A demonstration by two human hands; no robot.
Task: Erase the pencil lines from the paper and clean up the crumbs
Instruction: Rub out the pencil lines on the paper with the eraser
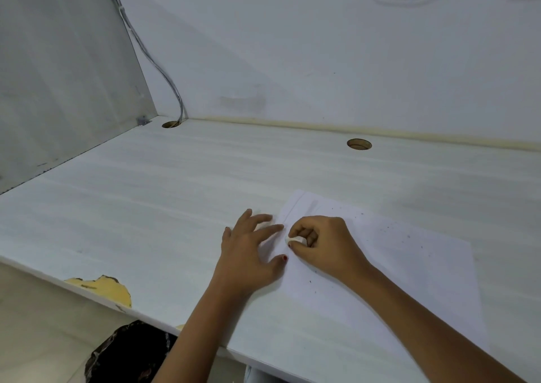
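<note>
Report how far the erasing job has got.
Done: most of the paper shows no pencil lines. In hand: the right hand grips the eraser near the sheet's left edge while the left hand presses it flat. Left: a faint line beyond the eraser, and dark crumbs across the sheet.

an office-like cubicle: white desk [175, 183] with cable holes [359, 144] and partition walls [58, 75].

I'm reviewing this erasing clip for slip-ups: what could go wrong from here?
The left hand pins the paper only at its left edge, so hard strokes with the eraser in the right hand might crumple or tear it. Crumbs lie scattered across the sheet; the right forearm above it could smear them or sweep them off.
</note>
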